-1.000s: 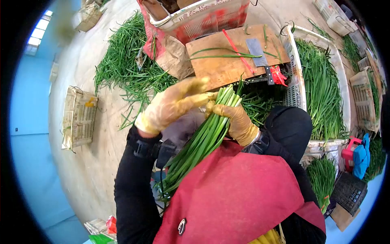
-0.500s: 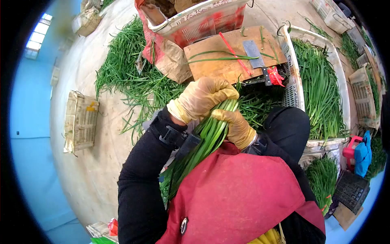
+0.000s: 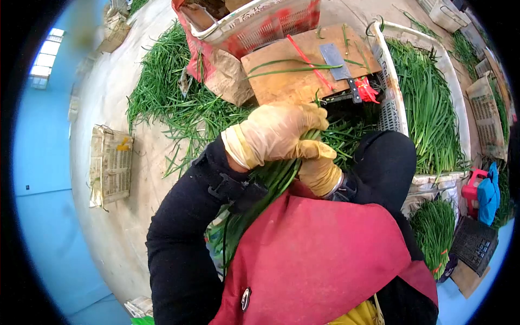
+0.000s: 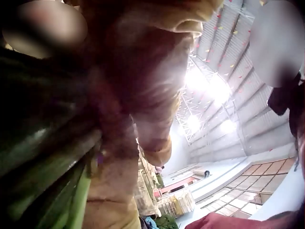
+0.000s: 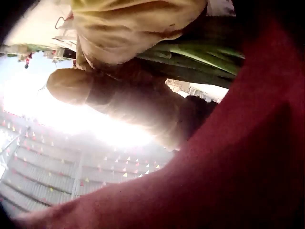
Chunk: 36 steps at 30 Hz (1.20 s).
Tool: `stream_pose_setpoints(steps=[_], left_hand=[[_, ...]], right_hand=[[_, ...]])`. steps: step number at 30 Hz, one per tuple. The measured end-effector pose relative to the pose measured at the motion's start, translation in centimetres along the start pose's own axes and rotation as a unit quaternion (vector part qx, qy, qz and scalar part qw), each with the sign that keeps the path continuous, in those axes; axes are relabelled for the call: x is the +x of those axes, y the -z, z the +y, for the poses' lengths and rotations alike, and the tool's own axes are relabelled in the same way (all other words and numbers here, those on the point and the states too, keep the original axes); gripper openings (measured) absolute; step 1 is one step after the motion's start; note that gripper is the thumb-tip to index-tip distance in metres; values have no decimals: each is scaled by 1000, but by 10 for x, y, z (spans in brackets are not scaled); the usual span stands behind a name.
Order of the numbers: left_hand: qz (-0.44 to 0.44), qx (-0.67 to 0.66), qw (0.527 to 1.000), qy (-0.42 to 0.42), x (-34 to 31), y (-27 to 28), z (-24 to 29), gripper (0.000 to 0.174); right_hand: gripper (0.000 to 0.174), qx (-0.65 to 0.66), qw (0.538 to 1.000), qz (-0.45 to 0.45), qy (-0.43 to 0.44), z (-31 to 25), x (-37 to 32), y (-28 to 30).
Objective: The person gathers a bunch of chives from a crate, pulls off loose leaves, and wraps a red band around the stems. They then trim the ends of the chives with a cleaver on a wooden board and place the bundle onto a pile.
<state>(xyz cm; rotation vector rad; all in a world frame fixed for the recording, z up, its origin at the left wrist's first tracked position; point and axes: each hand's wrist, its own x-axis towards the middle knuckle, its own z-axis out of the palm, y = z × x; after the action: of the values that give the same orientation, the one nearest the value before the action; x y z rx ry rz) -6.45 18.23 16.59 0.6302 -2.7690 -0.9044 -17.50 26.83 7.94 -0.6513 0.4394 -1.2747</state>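
Both hands wear yellowish gloves and meet over a bunch of garlic chives (image 3: pixel 275 177) in front of the red apron (image 3: pixel 319 244). My left hand (image 3: pixel 279 132) curls over the upper end of the bunch and hides the pale stem ends. Just below it on the right, my right hand (image 3: pixel 318 168) grips the bunch, its thumb against the left fingers. Long leaves slant down to the left past the black sleeve. In the left wrist view, dark green leaves (image 4: pixel 52 157) run beside a glove; the right wrist view shows stalks (image 5: pixel 200 57) below the glove.
A cutting board (image 3: pixel 292 76) ahead carries a cleaver (image 3: pixel 334 62), a red strip (image 3: pixel 309 62) and loose leaves. Right of it stands a white crate (image 3: pixel 398 108) full of chives. Loose chives (image 3: pixel 162 81) lie on the floor at left, near another crate (image 3: pixel 111 165).
My left hand came down from beside the stems, its fingers extended, and closed over the top of the bunch. The right hand kept its grip there. The head view shifted slightly.
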Motion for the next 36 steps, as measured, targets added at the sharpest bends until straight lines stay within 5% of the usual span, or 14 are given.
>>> stream_pose_setpoints(steps=[1,4,5,8,10,14,15,21,25,28,30,32,36], left_hand=[[-13,19,1000,-4,0,2,0,69],[132,9,990,-46,-4,4,24,84],[84,-15,996,-4,-12,9,34,101],[35,-96,993,52,-41,0,41,88],[19,-180,980,86,-65,-8,31,78],[32,-28,973,227,-131,-28,-15,42],[101,-165,947,258,-151,-42,-35,41],[229,-212,875,371,-186,-16,-25,34],[345,-265,843,317,-164,-4,-5,33],[342,-129,908,204,-137,8,10,34],[376,-154,900,157,-117,6,16,29],[411,-155,893,99,-105,2,7,28],[380,-254,877,151,-96,1,-10,23]], right_hand=[[53,16,1000,10,3,-6,1,-2],[39,29,995,91,-22,-45,15,-6],[33,58,993,96,26,-58,18,6],[31,-46,981,130,136,-123,5,48],[35,21,958,154,240,-156,-5,73],[41,-69,923,199,322,-205,-42,112],[41,-65,920,204,329,-211,-49,118],[42,-105,875,292,370,-216,-64,126],[43,-100,875,295,371,-214,-59,132],[44,-104,875,298,367,-210,-55,125],[44,-92,875,299,370,-208,-51,125],[48,-47,908,161,384,-211,-52,142],[51,-122,887,205,396,-208,-54,127]])
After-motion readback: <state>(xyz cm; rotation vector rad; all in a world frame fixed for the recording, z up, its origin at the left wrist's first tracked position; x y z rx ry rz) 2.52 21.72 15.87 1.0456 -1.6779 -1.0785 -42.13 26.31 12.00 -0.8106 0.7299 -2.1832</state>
